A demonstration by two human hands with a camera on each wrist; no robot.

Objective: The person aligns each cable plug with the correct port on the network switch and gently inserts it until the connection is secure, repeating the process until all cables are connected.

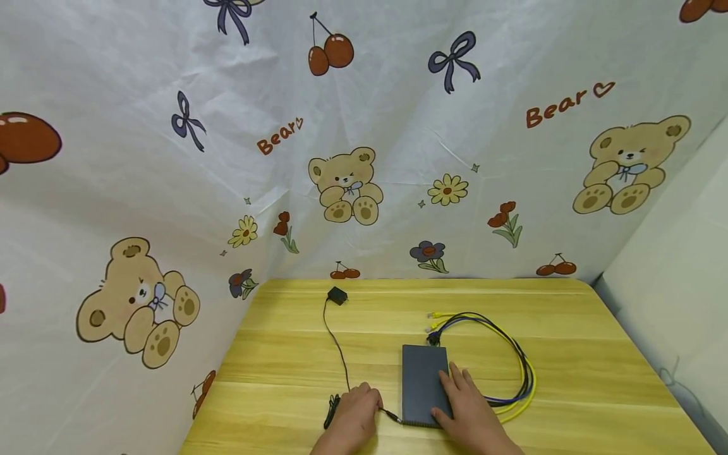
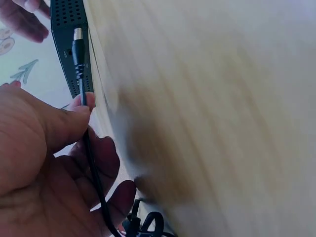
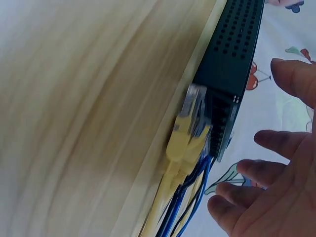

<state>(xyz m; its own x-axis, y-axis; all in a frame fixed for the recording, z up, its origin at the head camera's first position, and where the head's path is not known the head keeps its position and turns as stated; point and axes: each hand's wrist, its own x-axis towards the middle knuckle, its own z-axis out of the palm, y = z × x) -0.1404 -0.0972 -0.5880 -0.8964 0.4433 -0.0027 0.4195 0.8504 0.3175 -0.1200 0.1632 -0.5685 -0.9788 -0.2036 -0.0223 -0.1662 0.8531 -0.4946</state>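
Note:
A flat dark network switch (image 1: 423, 385) lies on the wooden table, its vented side and small power socket visible in the left wrist view. My left hand (image 1: 357, 414) pinches the thin black power cable (image 2: 91, 158) between thumb and index finger, just behind its barrel plug (image 2: 78, 52). That plug points at the switch's near left corner; whether it touches is unclear. My right hand (image 1: 473, 411) lies over the switch's right edge with fingers extended. Beside the switch's port end, clear-tipped yellow network cables (image 3: 185, 143) and blue cables (image 3: 197, 182) show in the right wrist view.
At the back left lies a black power adapter (image 1: 337, 296), its cord running toward my left hand. A tied cord bundle (image 1: 332, 411) sits left of that hand. The yellow and dark cables (image 1: 526, 363) loop right of the switch. A bear-print curtain (image 1: 392, 126) hangs behind.

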